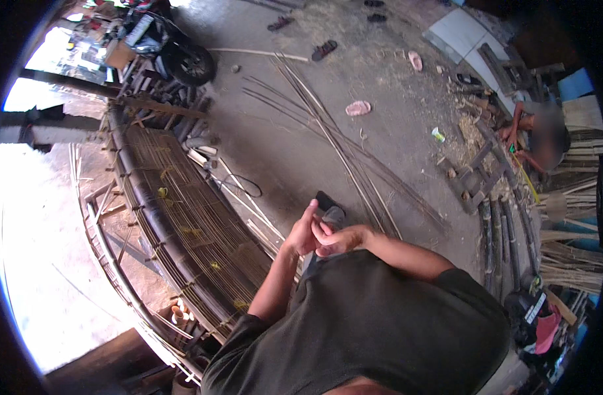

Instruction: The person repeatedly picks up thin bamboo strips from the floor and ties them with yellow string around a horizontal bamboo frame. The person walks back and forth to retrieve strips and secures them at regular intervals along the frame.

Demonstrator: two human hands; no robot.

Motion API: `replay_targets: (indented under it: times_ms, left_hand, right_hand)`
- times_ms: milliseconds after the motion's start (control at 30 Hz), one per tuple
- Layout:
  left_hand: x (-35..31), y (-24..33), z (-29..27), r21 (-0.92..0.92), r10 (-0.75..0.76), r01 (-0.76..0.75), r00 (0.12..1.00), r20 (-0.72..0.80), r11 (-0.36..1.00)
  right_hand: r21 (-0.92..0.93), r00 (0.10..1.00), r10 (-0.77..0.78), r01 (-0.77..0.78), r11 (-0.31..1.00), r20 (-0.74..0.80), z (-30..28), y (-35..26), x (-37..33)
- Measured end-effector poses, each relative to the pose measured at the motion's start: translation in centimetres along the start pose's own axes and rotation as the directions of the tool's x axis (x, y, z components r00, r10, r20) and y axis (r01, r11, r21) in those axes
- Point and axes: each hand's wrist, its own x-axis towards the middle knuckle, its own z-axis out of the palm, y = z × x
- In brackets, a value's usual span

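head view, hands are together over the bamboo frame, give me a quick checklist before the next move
1. Both hands in view: ok. Left hand and right hand meet in front of the chest.
2. What the hands hold: cannot tell. Fingers overlap; nothing clearly shows between them.
3. Bamboo slat frame within reach: ok. It lies just to the person's left.
4. Loose bamboo strips on the floor: not ok. They spread across the walking space ahead.
5. Distance from the seated co-worker: ok. Well apart, at the far right.
6. Footing: cannot tell. Body hides the feet.
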Motion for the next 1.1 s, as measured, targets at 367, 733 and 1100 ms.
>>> replay_targets:
  times_ms: [367, 733, 1100]
  left_hand:
    - [16.9, 1.7, -20.5, 0.716, 0.181, 0.151, 0.913, -0.365, 0.682]
    - [26.8, -7.0, -23.2, 0.6, 0.125, 0.721, 0.598, -0.792, 0.346]
    - [28.1, -4.4, -23.2, 0.544, 0.084, 0.741, 0.56, -0.824, 0.393]
  right_hand:
    - [-0.64, 0.96, 0.036, -0.213, 0.738, -0.278, -21.7, 5.7, 16.5]
    - [0.043, 0.081, 0.224, -0.865, 0.499, -0.971, -63.9, 33.6, 23.0]
    - [-0.118, 0.149, 0.02, -0.848, 0.516, -0.989, -63.6, 33.5, 21.5]
